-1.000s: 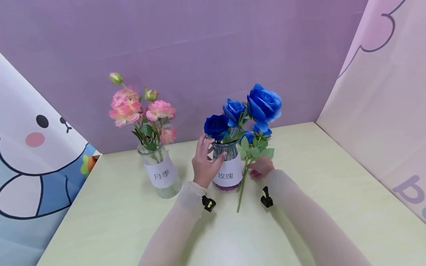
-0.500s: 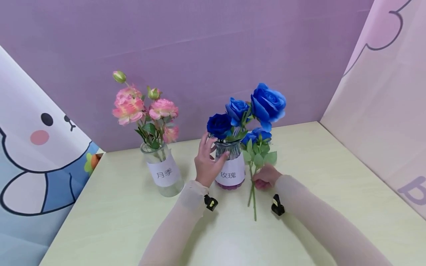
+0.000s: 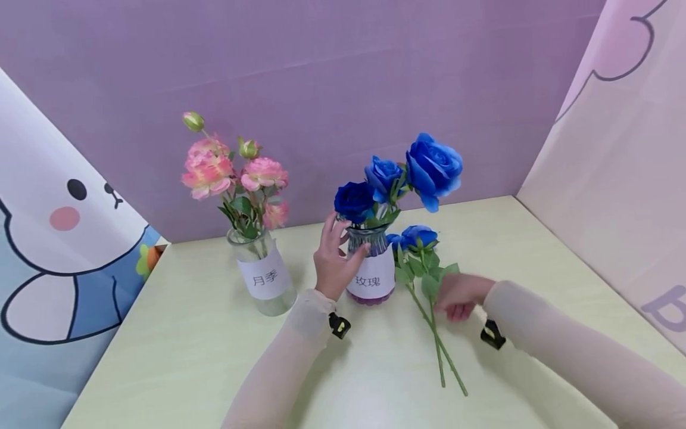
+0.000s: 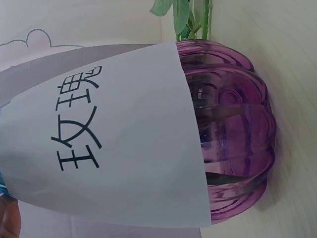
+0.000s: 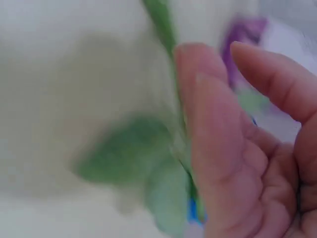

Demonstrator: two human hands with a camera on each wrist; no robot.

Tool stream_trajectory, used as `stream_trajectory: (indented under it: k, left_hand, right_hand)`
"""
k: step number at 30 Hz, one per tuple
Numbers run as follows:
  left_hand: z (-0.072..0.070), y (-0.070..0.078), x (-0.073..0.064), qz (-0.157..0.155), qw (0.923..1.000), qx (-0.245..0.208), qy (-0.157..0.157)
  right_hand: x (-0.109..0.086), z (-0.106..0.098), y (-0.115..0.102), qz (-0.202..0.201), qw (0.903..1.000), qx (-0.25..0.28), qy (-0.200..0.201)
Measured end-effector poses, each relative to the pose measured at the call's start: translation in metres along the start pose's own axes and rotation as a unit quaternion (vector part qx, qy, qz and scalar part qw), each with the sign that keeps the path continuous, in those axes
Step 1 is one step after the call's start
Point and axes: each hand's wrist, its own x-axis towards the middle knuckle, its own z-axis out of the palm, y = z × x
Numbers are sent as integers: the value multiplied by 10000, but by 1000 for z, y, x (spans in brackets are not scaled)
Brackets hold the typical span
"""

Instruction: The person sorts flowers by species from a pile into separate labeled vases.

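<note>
My left hand point(image 3: 336, 262) holds the neck of a glass vase point(image 3: 370, 243), thumb in front and fingers by the rim. Purple glass point(image 4: 237, 104) forms the vase's base, and a white paper label point(image 4: 124, 139) wraps it. Blue roses point(image 3: 433, 165) rise from its mouth. To the vase's right, cut blue roses point(image 3: 420, 236) lie on the table with their stems point(image 3: 449, 360) crossing. My right hand point(image 3: 463, 293) is beside these stems and their leaves. In the right wrist view, a blurred stem point(image 5: 161, 22) runs along the outside of the bent fingers; thumb and fingertips are apart.
A clear glass vase point(image 3: 276, 305) with a white label stands at the left, holding pink flowers point(image 3: 209, 173). Behind the pale table point(image 3: 177, 333) hangs a purple backdrop point(image 3: 321, 107). Printed panels point(image 3: 616, 196) flank both sides.
The lying roses have come toward me and turned, their stem ends swinging right. My right hand has moved right and nearer. The left hand keeps its place on the vase.
</note>
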Motion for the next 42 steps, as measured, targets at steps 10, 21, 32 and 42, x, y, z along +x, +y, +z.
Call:
stream_trajectory:
  k: [10,21,32,42]
  left_hand:
    - [-2,0,-1,-84,9999,-34,-112]
    - [0,-1,-1,137,9998,116,15]
    - [1,0,0,162,9998,88,5]
    - [0,1,-1,70,10000,66,-13]
  right_hand:
    - [55,-60,0,125,9587,2737,759]
    - [100,-45,14,628,9663,1375,2083]
    - [118,-35,24,609,9553,1925,2158]
    - [89,-45,27,491,9072,3793,1753]
